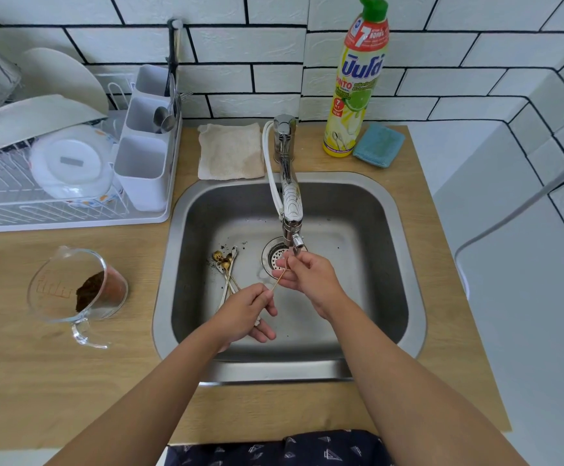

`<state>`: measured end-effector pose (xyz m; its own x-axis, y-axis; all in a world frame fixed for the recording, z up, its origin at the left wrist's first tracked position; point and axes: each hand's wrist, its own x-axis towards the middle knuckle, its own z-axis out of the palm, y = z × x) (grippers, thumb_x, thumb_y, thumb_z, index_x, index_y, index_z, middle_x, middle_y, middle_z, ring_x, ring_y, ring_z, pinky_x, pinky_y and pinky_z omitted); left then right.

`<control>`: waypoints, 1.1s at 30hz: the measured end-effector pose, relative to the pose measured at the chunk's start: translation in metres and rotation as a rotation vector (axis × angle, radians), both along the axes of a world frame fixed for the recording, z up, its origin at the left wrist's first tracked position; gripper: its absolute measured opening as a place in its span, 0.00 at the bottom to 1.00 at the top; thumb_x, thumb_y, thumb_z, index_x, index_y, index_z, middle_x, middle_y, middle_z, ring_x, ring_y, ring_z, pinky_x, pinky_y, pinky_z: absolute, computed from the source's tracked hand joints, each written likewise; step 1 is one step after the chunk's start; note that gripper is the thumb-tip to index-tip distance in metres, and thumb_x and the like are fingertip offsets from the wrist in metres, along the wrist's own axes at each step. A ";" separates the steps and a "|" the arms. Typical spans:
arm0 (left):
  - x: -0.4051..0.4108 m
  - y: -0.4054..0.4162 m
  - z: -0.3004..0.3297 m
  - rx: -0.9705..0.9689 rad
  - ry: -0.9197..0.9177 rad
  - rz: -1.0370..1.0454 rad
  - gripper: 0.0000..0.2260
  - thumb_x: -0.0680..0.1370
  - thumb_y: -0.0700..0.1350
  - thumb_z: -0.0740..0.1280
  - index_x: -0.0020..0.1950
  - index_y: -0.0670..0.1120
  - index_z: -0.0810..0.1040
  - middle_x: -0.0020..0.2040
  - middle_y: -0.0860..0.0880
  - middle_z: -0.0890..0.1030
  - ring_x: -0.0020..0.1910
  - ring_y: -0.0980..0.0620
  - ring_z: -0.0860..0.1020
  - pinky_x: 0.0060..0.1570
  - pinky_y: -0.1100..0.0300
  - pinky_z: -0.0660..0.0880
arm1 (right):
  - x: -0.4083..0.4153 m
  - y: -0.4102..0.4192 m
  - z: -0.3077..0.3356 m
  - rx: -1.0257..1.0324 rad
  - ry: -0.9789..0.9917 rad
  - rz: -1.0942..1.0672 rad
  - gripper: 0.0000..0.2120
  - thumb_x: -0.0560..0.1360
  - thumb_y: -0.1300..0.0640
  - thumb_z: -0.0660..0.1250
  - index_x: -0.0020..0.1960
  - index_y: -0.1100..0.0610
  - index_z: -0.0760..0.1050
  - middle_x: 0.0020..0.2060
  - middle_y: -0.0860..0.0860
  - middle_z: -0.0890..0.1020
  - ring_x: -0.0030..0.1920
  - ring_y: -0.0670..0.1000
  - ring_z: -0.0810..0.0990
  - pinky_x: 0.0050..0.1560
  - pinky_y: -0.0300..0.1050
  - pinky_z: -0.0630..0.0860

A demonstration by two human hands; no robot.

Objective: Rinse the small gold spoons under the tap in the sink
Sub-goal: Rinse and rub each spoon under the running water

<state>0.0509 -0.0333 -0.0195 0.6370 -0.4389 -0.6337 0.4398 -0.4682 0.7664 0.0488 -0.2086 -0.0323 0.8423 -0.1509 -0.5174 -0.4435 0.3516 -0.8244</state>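
The right and near parts of the stainless steel sink basin [357, 297] lay bare, while a cluster of small gold spoons [226, 267] took up the floor left of the round drain strainer [275, 255], and the chrome tap with its white hose [289, 196] reached out over the middle, barring passage from the back. Both hands, the left hand [247, 311] and the right hand [307, 275], filled the space under the spout. On the wooden counter [72, 381], a glass measuring jug holding brown powder [78, 290] stood left of the sink, with open room in front of it.
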 end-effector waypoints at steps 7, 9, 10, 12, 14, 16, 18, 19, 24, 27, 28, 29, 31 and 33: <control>0.000 0.001 0.000 -0.011 0.002 -0.018 0.12 0.86 0.50 0.58 0.53 0.43 0.75 0.51 0.44 0.81 0.34 0.44 0.84 0.31 0.58 0.80 | 0.001 0.000 -0.002 -0.003 0.000 -0.017 0.07 0.83 0.61 0.66 0.57 0.62 0.79 0.49 0.58 0.87 0.48 0.54 0.89 0.45 0.43 0.84; 0.001 0.002 -0.001 -0.015 0.007 -0.005 0.12 0.86 0.49 0.58 0.53 0.42 0.75 0.51 0.43 0.80 0.33 0.45 0.84 0.31 0.58 0.80 | 0.001 0.001 -0.005 0.028 0.004 -0.005 0.09 0.84 0.63 0.62 0.62 0.63 0.77 0.51 0.57 0.86 0.48 0.53 0.89 0.48 0.44 0.84; 0.001 0.003 -0.001 -0.015 0.011 -0.004 0.12 0.86 0.49 0.58 0.53 0.42 0.75 0.52 0.43 0.80 0.33 0.45 0.83 0.30 0.58 0.80 | 0.000 0.001 -0.005 0.036 0.000 -0.001 0.10 0.84 0.64 0.62 0.63 0.63 0.76 0.52 0.57 0.86 0.49 0.53 0.89 0.48 0.44 0.84; 0.000 0.003 -0.002 -0.016 0.013 -0.009 0.12 0.86 0.49 0.58 0.53 0.41 0.74 0.51 0.43 0.80 0.33 0.45 0.83 0.30 0.58 0.79 | 0.000 0.001 -0.005 0.024 0.000 -0.009 0.11 0.81 0.65 0.67 0.63 0.64 0.77 0.50 0.57 0.87 0.49 0.54 0.89 0.48 0.45 0.85; 0.000 0.002 -0.002 -0.018 0.012 -0.012 0.12 0.86 0.49 0.58 0.53 0.42 0.75 0.51 0.43 0.81 0.33 0.44 0.83 0.30 0.58 0.79 | 0.000 0.001 -0.005 0.007 0.006 -0.024 0.09 0.81 0.63 0.68 0.60 0.64 0.78 0.49 0.58 0.87 0.49 0.55 0.89 0.46 0.44 0.84; -0.001 0.002 -0.002 -0.019 0.014 -0.005 0.13 0.86 0.49 0.58 0.53 0.42 0.75 0.51 0.42 0.80 0.33 0.44 0.83 0.30 0.58 0.79 | 0.000 0.002 -0.005 0.018 0.012 -0.019 0.10 0.84 0.62 0.64 0.62 0.65 0.77 0.51 0.58 0.86 0.49 0.55 0.89 0.47 0.44 0.84; 0.000 0.003 -0.002 -0.016 0.015 -0.001 0.13 0.86 0.49 0.58 0.53 0.42 0.75 0.52 0.42 0.80 0.32 0.45 0.83 0.30 0.58 0.79 | 0.000 0.001 -0.004 0.031 0.005 -0.001 0.12 0.84 0.63 0.62 0.66 0.65 0.75 0.53 0.57 0.86 0.49 0.54 0.89 0.48 0.44 0.84; 0.000 0.003 -0.002 -0.015 0.016 0.000 0.13 0.86 0.50 0.58 0.54 0.41 0.75 0.52 0.43 0.80 0.32 0.45 0.83 0.30 0.58 0.79 | 0.000 0.001 -0.003 0.032 -0.001 0.004 0.12 0.83 0.64 0.64 0.66 0.65 0.74 0.53 0.57 0.86 0.49 0.54 0.89 0.49 0.44 0.84; 0.001 0.001 0.001 -0.018 0.015 -0.006 0.13 0.86 0.50 0.57 0.54 0.41 0.75 0.52 0.43 0.81 0.32 0.46 0.82 0.30 0.58 0.78 | 0.000 0.001 -0.001 0.050 0.004 -0.010 0.11 0.85 0.61 0.62 0.64 0.63 0.76 0.54 0.60 0.86 0.50 0.55 0.88 0.48 0.45 0.84; 0.001 0.002 0.002 -0.018 0.018 -0.003 0.13 0.86 0.49 0.57 0.55 0.41 0.74 0.52 0.43 0.81 0.31 0.47 0.82 0.30 0.58 0.78 | -0.001 0.000 -0.001 0.103 0.000 0.022 0.11 0.85 0.62 0.60 0.65 0.62 0.75 0.56 0.57 0.86 0.53 0.55 0.88 0.51 0.46 0.84; 0.001 0.003 0.001 -0.020 0.019 -0.002 0.13 0.86 0.49 0.57 0.55 0.40 0.74 0.52 0.43 0.81 0.31 0.47 0.82 0.30 0.59 0.78 | -0.002 0.000 0.000 0.100 -0.005 0.031 0.10 0.84 0.63 0.62 0.63 0.61 0.76 0.54 0.56 0.86 0.53 0.55 0.88 0.50 0.45 0.84; 0.001 0.004 0.001 -0.023 0.022 -0.002 0.13 0.86 0.49 0.58 0.55 0.40 0.74 0.52 0.43 0.81 0.31 0.47 0.82 0.30 0.59 0.78 | -0.002 -0.001 0.000 0.080 -0.006 0.032 0.08 0.84 0.63 0.63 0.60 0.61 0.78 0.53 0.56 0.87 0.52 0.55 0.88 0.49 0.44 0.84; 0.000 0.004 0.001 -0.028 0.025 0.000 0.13 0.86 0.49 0.58 0.54 0.40 0.74 0.52 0.43 0.81 0.31 0.47 0.82 0.29 0.59 0.78 | -0.002 0.000 0.000 0.027 0.002 0.010 0.06 0.83 0.63 0.64 0.56 0.60 0.79 0.50 0.57 0.88 0.50 0.55 0.88 0.46 0.43 0.84; -0.001 0.002 0.002 -0.025 0.021 -0.002 0.13 0.86 0.49 0.57 0.54 0.40 0.74 0.52 0.43 0.81 0.30 0.47 0.81 0.29 0.59 0.78 | -0.002 0.001 -0.001 0.003 0.016 -0.008 0.08 0.84 0.62 0.62 0.58 0.60 0.79 0.51 0.58 0.87 0.50 0.54 0.89 0.45 0.43 0.84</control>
<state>0.0500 -0.0314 -0.0176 0.6232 -0.4556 -0.6357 0.4550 -0.4499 0.7685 0.0472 -0.2073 -0.0336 0.8330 -0.1556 -0.5310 -0.4536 0.3575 -0.8164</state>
